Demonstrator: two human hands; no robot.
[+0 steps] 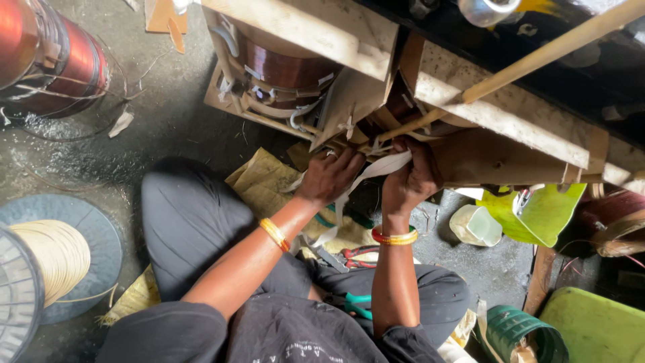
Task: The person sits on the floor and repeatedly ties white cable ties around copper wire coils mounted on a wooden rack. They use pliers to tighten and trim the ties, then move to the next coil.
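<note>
**Both hands on white tape at a coil assembly**

A seated person works w/ both hands raised to a wood-framed winding assembly [376, 87] on the floor. Left hand [330, 176] is curled shut, pinching the white cloth tape [383, 166] where it drops away toward 6 o'clock. Right hand [413, 180], just beside at 3 o'clock, is clenched on the same tape, knuckles pressed up against the frame's underside. The tape runs between the two fists, pulled fairly taut, and leads up into the gap by the copper-coloured coil [285, 70] at 11 o'clock from the hands.

Step in hand, by the look of it: feeding or wrapping insulating tape round part of the winding. The next move prob. calls for steady tension, one hand passing tape through the gap while the other keeps the grip, w/o snagging the thin wooden stick [537, 57] crossing at 1 o'clock.

Hard to read: the tape's upper end vanishes behind the fingers and frame, so where it anchors can't be told. Tools w/ red and green handles [359, 259] lie half hidden under the forearms near 6 o'clock. A copper wire spool [54, 60] at 10 o'clock and a pale cord reel [50, 252] at 8 o'clock are cut off by the frame edge.
</note>
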